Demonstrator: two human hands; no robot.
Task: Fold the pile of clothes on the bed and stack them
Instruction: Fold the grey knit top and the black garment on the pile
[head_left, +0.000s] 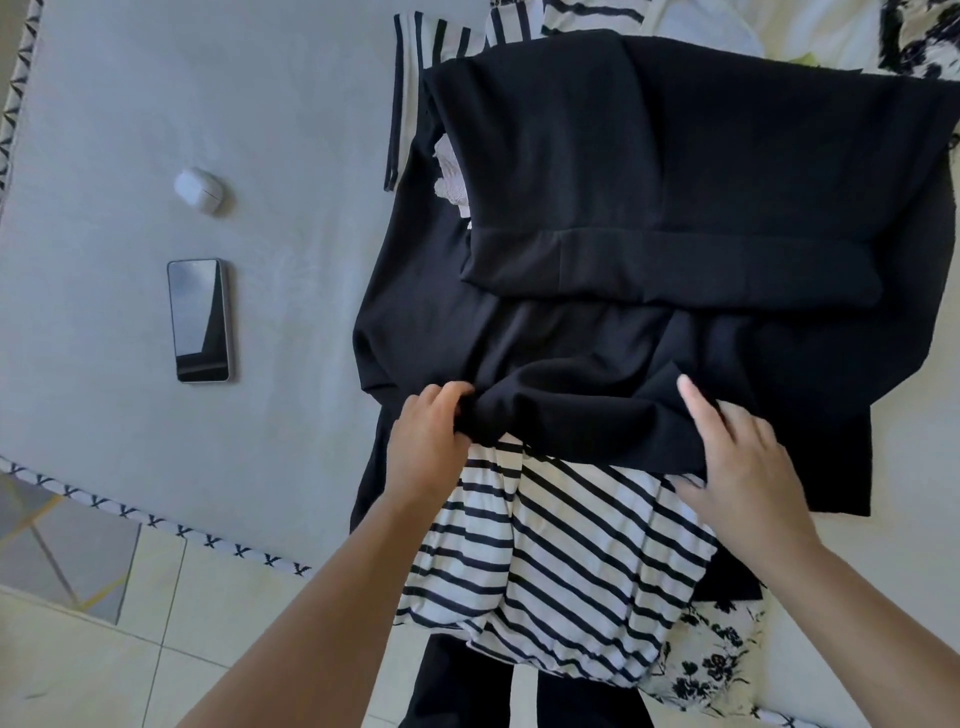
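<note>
The black garment (649, 260) lies spread over the pile on the bed, and its near hem is bunched in the left hand (428, 441), whose fingers (447, 395) are curled round a fold of the dark cloth. The right hand (748, 467) holds the same hem farther along: its fingers (701, 410) lie nearly straight and close together on top of the cloth while the thumb is tucked under the edge, so the hem is pinched between them. A wide, flat band of the garment runs across its middle, just beyond the hands. Under the lifted hem a black-and-white striped garment (561, 561) spills toward the bed's near edge, and a white floral-print cloth (711, 660) shows beside it on the right. More striped fabric (415, 78) pokes out at the far side of the pile. On the grey bed sheet (156, 104), well apart to the left, rest a phone (198, 320), screen up, and a small white earbud case (199, 190).
</note>
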